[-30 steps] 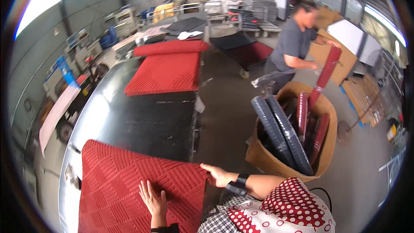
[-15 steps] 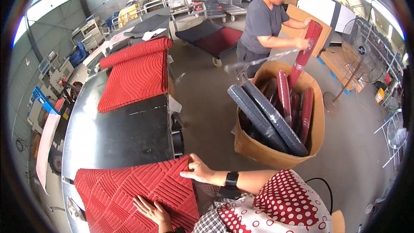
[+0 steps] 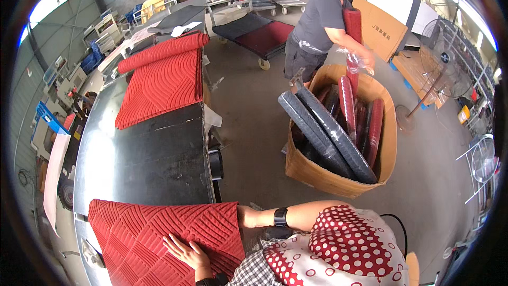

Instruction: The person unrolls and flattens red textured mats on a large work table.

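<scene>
A red mat with a raised woven-block pattern (image 3: pixel 132 233) lies across the near end of the table. Spread flat on its top is my left hand (image 3: pixel 186 253), fingers stretched out. My right hand (image 3: pixel 247 216) reaches in at the mat's right edge; its fingers are hidden behind or under that edge, so I cannot see what they grip. Farther along the table is a stack of red mats with curved ridges (image 3: pixel 159 92), and a rolled red mat (image 3: pixel 164 53) rests at its far end.
Right of the table stands a big cardboard box (image 3: pixel 338 186) holding several wrapped dark and red rolls (image 3: pixel 330 135). Behind it a co-worker (image 3: pixel 317 18) leans over with a red roll (image 3: pixel 353 26). A flat cart (image 3: pixel 254 34) and a standing fan (image 3: pixel 444 59) are farther off.
My right hand has gone from pinching the mat's far right corner to behind its right edge. My left hand stays flat. The co-worker has drawn the red roll in against the body.
</scene>
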Demonstrator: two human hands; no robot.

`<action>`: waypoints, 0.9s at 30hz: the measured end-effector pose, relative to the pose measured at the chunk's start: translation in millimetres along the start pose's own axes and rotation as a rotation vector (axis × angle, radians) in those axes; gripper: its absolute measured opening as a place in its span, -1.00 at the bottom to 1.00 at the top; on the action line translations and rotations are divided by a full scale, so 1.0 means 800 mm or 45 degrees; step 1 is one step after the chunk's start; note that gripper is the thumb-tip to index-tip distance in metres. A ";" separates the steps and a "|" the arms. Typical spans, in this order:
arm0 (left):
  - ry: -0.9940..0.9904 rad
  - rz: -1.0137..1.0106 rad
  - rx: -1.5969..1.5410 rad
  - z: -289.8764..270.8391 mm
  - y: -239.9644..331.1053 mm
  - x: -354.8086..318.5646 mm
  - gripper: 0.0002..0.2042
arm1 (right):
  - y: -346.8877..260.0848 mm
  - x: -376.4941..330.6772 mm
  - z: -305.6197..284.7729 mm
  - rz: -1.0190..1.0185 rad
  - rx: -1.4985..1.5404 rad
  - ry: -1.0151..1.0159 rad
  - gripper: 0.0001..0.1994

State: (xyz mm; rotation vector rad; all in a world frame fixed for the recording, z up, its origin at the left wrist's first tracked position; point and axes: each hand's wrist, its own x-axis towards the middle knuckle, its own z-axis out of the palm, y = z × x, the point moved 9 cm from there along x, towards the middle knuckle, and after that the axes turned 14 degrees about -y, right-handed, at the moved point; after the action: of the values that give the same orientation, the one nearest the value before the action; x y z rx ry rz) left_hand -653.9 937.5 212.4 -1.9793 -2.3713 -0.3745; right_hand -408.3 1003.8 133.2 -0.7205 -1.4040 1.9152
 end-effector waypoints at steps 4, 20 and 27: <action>-0.021 -0.052 -0.047 -0.008 0.000 -0.001 -0.26 | 0.001 0.007 0.010 0.183 -0.441 0.054 -0.55; -0.320 -0.171 -0.115 0.003 0.003 0.008 -0.25 | -0.081 0.025 -0.095 -0.257 -1.417 0.367 -0.82; -0.327 -0.193 -0.124 -0.003 -0.004 0.007 -0.25 | 0.012 0.018 -0.118 0.261 1.110 0.094 -0.39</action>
State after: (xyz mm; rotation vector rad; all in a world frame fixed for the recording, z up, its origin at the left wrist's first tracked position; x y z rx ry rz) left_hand -658.0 942.3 215.1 -2.0023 -2.7194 -0.2580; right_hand -348.8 1069.8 97.1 -0.4913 -0.3511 2.3405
